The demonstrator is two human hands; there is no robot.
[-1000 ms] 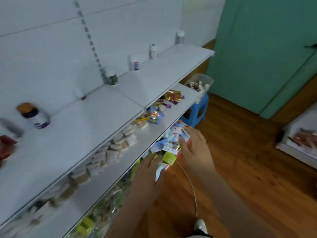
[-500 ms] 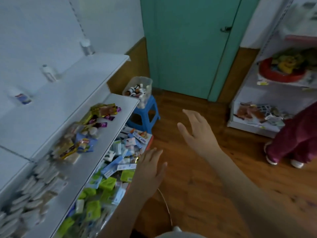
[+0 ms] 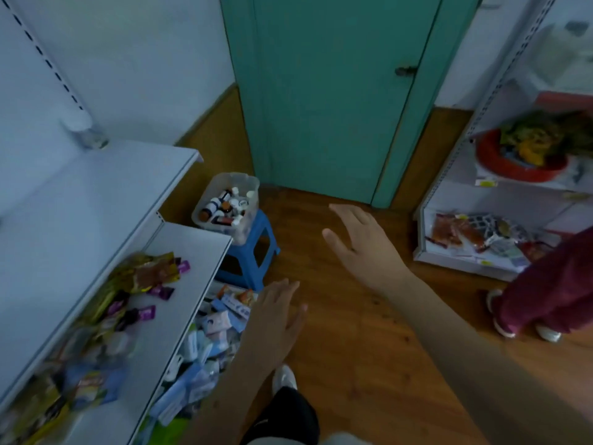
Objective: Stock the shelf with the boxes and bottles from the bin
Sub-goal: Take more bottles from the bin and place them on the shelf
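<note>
Both the left hand (image 3: pixel 272 319) and the right hand (image 3: pixel 362 242) hang empty with fingers spread. The clear bin (image 3: pixel 224 203), far left on a blue stool (image 3: pixel 250 252), holds many bottles; the top shelf (image 3: pixel 86 200) looks mostly bare, so most stocking seems left.

Teal door, white shelving, brown wood floor

The door (image 3: pixel 324 91) is teal; the shelf (image 3: pixel 80 200) white; the stool (image 3: pixel 253 248) blue under a clear bin (image 3: pixel 248 191); the floor (image 3: pixel 369 364) warm brown; a basin (image 3: pixel 516 163) red; someone's trousers (image 3: pixel 552 290) maroon.
</note>
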